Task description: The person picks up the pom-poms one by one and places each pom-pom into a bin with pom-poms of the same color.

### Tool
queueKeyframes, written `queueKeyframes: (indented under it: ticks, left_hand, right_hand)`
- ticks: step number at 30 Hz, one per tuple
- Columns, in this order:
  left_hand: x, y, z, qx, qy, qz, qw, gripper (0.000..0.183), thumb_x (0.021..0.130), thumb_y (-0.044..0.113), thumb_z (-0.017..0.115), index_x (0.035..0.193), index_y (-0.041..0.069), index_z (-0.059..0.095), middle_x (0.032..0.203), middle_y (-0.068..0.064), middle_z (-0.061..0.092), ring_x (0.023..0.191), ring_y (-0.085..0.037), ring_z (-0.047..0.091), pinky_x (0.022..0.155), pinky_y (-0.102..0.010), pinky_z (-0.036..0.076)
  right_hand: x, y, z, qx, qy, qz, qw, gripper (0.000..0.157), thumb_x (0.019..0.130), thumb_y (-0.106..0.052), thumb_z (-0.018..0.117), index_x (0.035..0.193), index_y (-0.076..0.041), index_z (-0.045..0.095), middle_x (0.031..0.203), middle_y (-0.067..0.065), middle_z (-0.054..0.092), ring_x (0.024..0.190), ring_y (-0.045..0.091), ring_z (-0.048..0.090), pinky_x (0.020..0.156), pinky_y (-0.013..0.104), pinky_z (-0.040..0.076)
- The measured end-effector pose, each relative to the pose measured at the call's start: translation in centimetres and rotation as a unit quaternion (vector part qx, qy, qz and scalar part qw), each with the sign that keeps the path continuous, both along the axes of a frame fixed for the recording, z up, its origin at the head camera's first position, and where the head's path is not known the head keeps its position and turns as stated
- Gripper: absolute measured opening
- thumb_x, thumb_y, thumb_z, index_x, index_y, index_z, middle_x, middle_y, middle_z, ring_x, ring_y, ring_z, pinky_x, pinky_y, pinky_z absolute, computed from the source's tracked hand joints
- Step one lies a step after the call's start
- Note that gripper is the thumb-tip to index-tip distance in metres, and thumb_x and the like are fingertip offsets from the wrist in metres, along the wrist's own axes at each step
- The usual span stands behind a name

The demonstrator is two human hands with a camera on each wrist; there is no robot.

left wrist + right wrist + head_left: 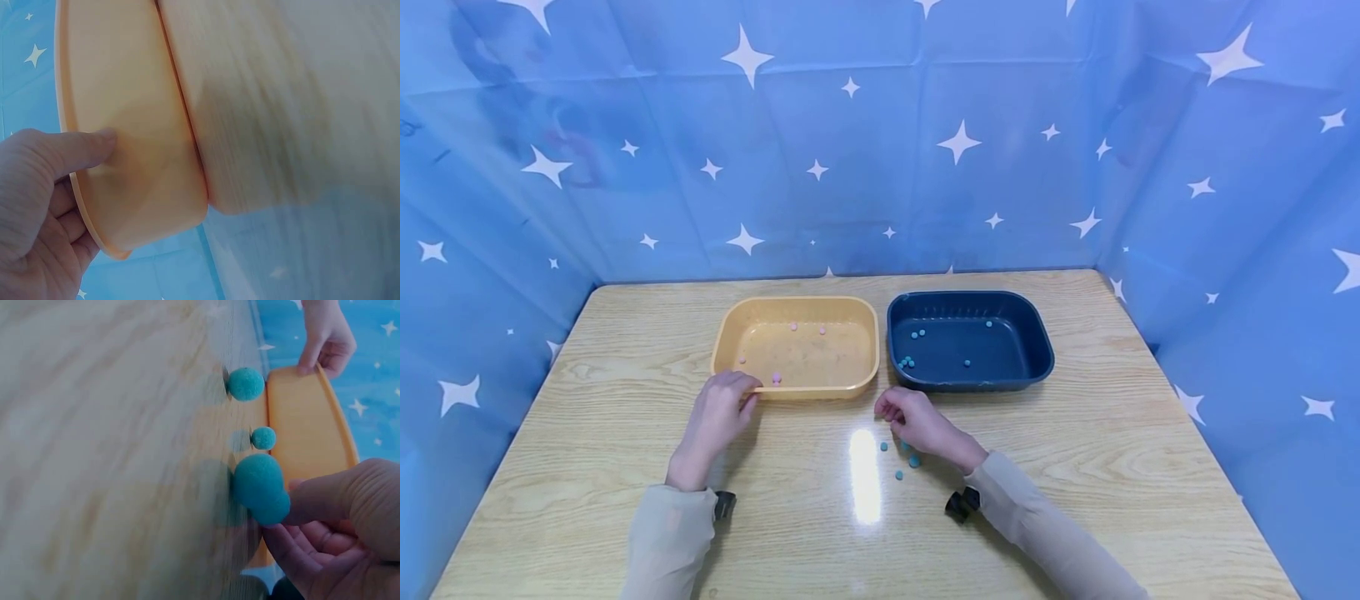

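My left hand (718, 421) grips the near left rim of the yellow plastic tub (871, 385), its thumb on the outer wall in the left wrist view. A few small pink balls (777, 377) lie inside that tub. My right hand (917, 423) is low over the table in front of the dark blue tub (977, 387), fingers loosely bent and thumb apart from the index finger. Several teal fuzzy balls (913, 461) lie on the table beside it. In the right wrist view, a small teal ball (272, 509) shows right at the thumb and index fingertips, overlapping a larger one.
More teal balls (967, 363) lie scattered inside the dark blue tub. Both tubs stand side by side toward the back of the wooden table (625, 375). A blue curtain with white stars (880, 183) hangs behind and at both sides.
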State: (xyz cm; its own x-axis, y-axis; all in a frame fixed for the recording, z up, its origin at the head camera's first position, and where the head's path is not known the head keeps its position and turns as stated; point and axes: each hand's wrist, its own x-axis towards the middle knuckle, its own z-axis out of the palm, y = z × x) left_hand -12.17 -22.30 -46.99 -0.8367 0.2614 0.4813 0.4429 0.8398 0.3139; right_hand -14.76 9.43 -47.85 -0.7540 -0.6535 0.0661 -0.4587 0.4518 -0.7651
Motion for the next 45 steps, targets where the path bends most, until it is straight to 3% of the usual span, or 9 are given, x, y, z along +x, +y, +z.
queueKeyframes:
  ticks: [9, 14, 23, 32, 45]
  left_hand:
    - [-0.1, 0.1, 0.1, 0.000, -0.003, -0.002, 1.0000, 0.019, 0.066, -0.009, 0.075, 0.080, -0.002, 0.065, 0.077, -0.012, 0.066, 0.073, -0.030, 0.060, 0.071, -0.044, 0.047]
    - [-0.1, 0.1, 0.1, 0.002, -0.001, -0.001, 1.0000, 0.019, 0.065, -0.009, 0.076, 0.080, -0.002, 0.065, 0.077, -0.012, 0.066, 0.073, -0.030, 0.060, 0.070, -0.044, 0.047]
    - [-0.2, 0.0, -0.1, 0.004, 0.013, -0.003, 0.9999, 0.020, 0.064, -0.010, 0.076, 0.078, -0.002, 0.065, 0.075, -0.012, 0.065, 0.071, -0.030, 0.059, 0.069, -0.044, 0.046]
    - [-0.2, 0.1, -0.2, 0.006, 0.016, -0.006, 0.9998, 0.020, 0.064, -0.009, 0.076, 0.078, -0.001, 0.065, 0.075, -0.012, 0.065, 0.071, -0.030, 0.059, 0.068, -0.044, 0.047]
    - [-0.1, 0.0, -0.2, 0.006, 0.019, -0.004, 0.9998, 0.019, 0.064, -0.010, 0.075, 0.078, -0.001, 0.065, 0.075, -0.011, 0.065, 0.071, -0.030, 0.060, 0.069, -0.044, 0.046]
  right_hand:
    - [-0.1, 0.1, 0.2, 0.001, -0.016, -0.015, 1.000, 0.028, 0.074, 0.019, 0.055, 0.094, 0.000, 0.060, 0.090, 0.009, 0.060, 0.081, 0.020, 0.058, 0.072, 0.022, 0.051]
    - [0.1, 0.0, 0.7, -0.016, -0.003, -0.010, 1.000, 0.025, 0.076, 0.018, 0.057, 0.094, 0.001, 0.060, 0.092, 0.011, 0.061, 0.081, 0.019, 0.059, 0.072, 0.021, 0.051]
    - [0.0, -0.7, 3.1, -0.051, 0.032, 0.004, 0.998, 0.021, 0.077, 0.015, 0.059, 0.096, 0.005, 0.060, 0.093, 0.017, 0.063, 0.082, 0.024, 0.062, 0.074, 0.022, 0.052]
    - [-1.3, -2.3, 4.9, -0.086, 0.069, 0.010, 0.994, 0.019, 0.079, 0.014, 0.060, 0.095, 0.003, 0.060, 0.090, 0.016, 0.064, 0.079, 0.022, 0.062, 0.073, 0.023, 0.053]
    - [-3.7, -5.1, 5.8, -0.106, 0.009, -0.043, 0.993, 0.017, 0.083, 0.009, 0.061, 0.098, 0.002, 0.060, 0.094, 0.018, 0.063, 0.081, 0.020, 0.060, 0.076, 0.028, 0.052]
